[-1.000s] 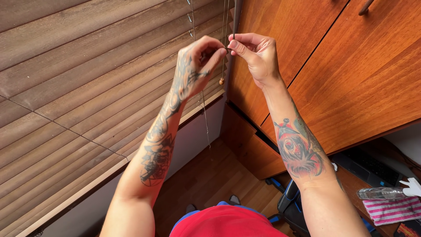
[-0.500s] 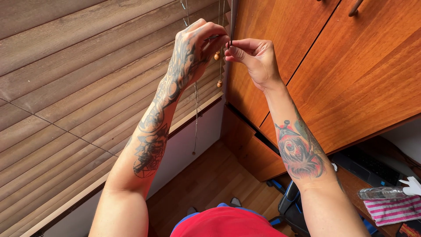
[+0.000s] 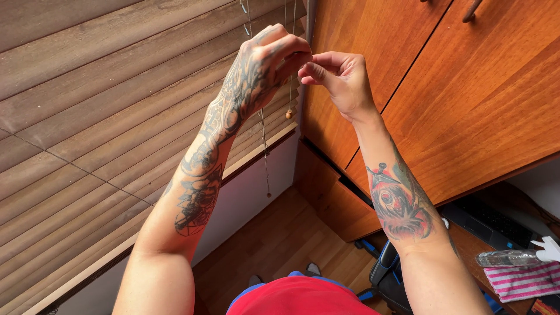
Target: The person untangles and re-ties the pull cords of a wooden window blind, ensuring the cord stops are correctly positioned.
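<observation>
Your left hand and right hand meet fingertip to fingertip, pinching the thin blind cord up beside the wooden blinds. Its bead hangs free below; probably you're mid-way, the slats lie closed.

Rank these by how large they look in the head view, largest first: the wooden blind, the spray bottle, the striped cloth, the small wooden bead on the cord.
1. wooden blind, filling the left half.
2. and 3. striped cloth and spray bottle: look alike and are cut by the frame edge, so unranked.
4. wooden bead, hanging below the left hand and right hand.
</observation>
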